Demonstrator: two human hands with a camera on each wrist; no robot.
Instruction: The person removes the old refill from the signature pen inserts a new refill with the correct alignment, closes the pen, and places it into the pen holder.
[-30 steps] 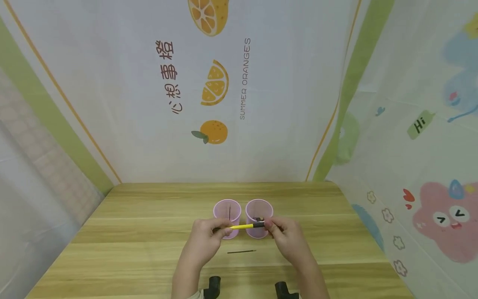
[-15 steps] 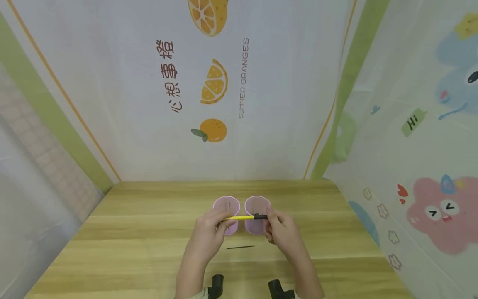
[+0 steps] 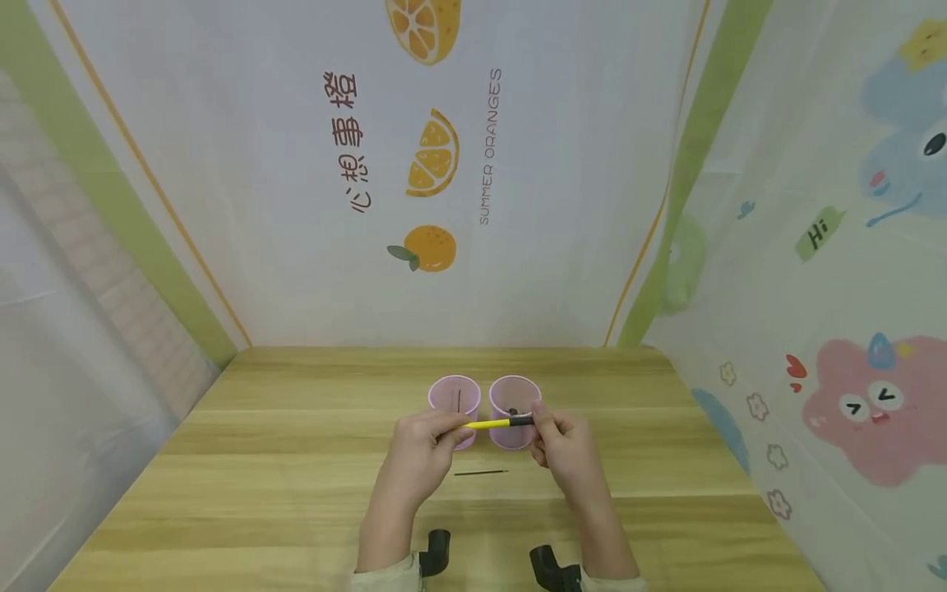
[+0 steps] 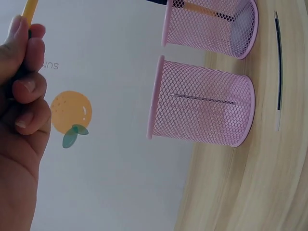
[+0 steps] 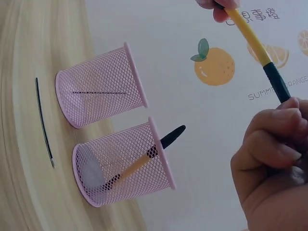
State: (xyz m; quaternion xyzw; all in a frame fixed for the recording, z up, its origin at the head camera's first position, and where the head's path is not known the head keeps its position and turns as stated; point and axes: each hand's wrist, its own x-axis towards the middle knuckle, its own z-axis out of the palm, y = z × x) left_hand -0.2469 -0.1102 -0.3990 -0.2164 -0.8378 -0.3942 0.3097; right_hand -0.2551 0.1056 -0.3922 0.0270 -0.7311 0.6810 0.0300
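A yellow pen with a black grip (image 3: 488,424) is held level between both hands, above the table and in front of two pink mesh cups. The left hand (image 3: 418,452) pinches its yellow end. At the black end, the right hand (image 3: 571,456) grips it between thumb and fingers, which hide the tip. One thin dark refill (image 4: 279,62) lies on the table below the pen. Another refill (image 5: 98,93) stands inside the left cup (image 5: 108,108). The right cup (image 5: 130,190) holds a similar yellow and black pen (image 5: 134,167), leaning with its black end above the rim.
The wooden table (image 3: 296,460) backs onto a white cloth (image 3: 562,205) printed with oranges. To the right hangs another printed cloth (image 3: 836,304). Black curved pieces (image 3: 438,552) jut out beside both wrists.
The head view has shifted slightly. Both hands keep hold of the pen, which rose a little and then dropped slightly against the cups. The right hand's fingers have shifted around the black end.
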